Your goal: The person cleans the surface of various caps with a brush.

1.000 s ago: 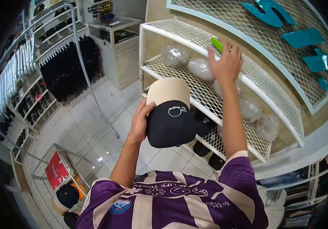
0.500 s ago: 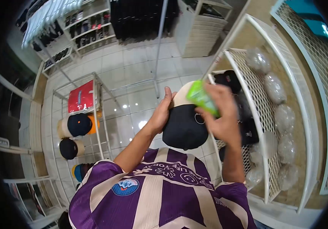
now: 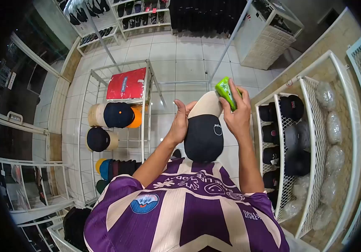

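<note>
A baseball cap (image 3: pixel 204 136) with a black crown, a light outline print and a cream brim is held out in front of my chest, brim pointing away from me. My left hand (image 3: pixel 180 122) grips it along the left side, thumb raised and fingers tucked under the brim. In my right hand (image 3: pixel 238 110) is a bright green hand-sized block (image 3: pixel 225 93) with rounded corners and a pale pattern. The block is at the right edge of the brim, its underside turned out of sight.
On the left, a white wire rack (image 3: pixel 147 105) carries a red packed garment (image 3: pixel 126 84) and several caps (image 3: pixel 98 139). White mesh shelves (image 3: pixel 310 126) at my right hold dark caps and plastic-wrapped bundles (image 3: pixel 334 159). A metal pole (image 3: pixel 228 40) rises from the tiled floor ahead.
My right hand and the green block have moved off the crown and brim to the brim's right edge, turning upright. My left hand keeps its hold on the cap. The view has swung left.
</note>
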Motion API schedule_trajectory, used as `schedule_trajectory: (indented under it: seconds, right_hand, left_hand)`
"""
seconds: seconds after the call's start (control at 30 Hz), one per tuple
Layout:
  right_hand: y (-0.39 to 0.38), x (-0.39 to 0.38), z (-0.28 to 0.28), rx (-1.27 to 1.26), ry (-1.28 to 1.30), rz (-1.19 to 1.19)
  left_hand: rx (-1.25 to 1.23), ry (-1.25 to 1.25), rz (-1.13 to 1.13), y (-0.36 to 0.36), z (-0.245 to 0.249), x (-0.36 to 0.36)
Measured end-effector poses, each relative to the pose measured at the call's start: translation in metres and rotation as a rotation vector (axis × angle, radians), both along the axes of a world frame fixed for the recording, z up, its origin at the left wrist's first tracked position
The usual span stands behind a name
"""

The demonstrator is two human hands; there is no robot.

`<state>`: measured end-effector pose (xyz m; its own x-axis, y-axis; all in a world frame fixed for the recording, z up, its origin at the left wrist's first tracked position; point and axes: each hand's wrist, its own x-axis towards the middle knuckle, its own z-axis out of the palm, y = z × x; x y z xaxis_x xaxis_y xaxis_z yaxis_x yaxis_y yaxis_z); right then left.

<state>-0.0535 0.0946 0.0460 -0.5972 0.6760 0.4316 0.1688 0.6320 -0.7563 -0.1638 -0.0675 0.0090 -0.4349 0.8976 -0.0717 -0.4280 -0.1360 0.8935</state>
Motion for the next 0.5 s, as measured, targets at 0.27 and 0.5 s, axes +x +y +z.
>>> schedule_trajectory:
  seconds: [0.27,0.5]
  right_hand:
    - [-0.039,-0.038,-0.027,-0.064,0.067,-0.044]
    - [-0.043,-0.052,-0.039,-0.01,0.015,0.046]
  left_hand:
    - [-0.06,0.072,0.08,-0.03,-0.032,-0.048]
    - [-0.036,-0.085,0.053,-0.04,-0.024,-0.064]
